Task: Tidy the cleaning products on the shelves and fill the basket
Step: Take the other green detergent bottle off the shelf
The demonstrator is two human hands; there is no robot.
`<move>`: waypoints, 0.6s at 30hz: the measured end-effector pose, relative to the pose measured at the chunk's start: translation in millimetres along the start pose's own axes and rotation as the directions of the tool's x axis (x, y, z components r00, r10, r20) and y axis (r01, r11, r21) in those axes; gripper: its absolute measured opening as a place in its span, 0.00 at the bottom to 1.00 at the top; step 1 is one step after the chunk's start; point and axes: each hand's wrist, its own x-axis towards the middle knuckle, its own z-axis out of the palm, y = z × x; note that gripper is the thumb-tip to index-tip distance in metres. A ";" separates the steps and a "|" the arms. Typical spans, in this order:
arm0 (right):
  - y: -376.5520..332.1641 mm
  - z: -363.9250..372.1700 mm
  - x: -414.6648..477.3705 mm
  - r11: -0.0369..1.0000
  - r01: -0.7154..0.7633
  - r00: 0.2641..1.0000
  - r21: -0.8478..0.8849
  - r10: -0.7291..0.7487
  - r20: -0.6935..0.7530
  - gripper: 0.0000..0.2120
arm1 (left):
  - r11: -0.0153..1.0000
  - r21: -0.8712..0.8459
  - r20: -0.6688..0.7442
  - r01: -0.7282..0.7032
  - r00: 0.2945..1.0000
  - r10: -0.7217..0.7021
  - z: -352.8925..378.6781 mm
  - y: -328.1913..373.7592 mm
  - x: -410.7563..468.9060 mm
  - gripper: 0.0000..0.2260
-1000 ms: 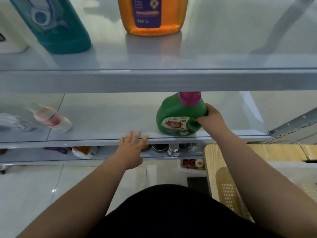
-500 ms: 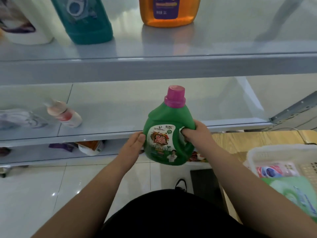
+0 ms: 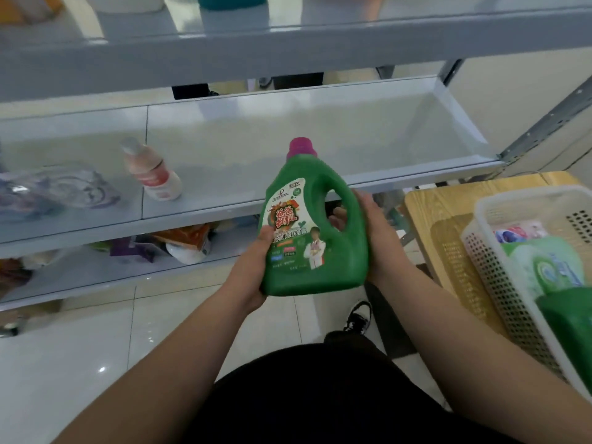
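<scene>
Basket (image 3: 512, 196) holding green pouches (image 3: 554, 267), left hand (image 3: 250, 277) and right hand (image 3: 381, 245) gripping green detergent bottle (image 3: 333, 267)

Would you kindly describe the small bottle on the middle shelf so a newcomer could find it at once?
Start at the middle shelf, behind the green jug, and look left. The small bottle sits beside a crumpled clear bag; it alone is pale pink, with a red-and-white label and grey cap.

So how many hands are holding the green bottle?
2 on the green bottle: the left hand grips its lower left edge, the right hand wraps its handle.
</scene>
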 end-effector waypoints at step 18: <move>19.1 -41.0 16.5 0.992 -0.111 0.984 0.064 0.100 0.145 0.41 | 0.991 -0.021 0.171 0.135 0.977 -0.130 23.5 22.4 -18.0 0.25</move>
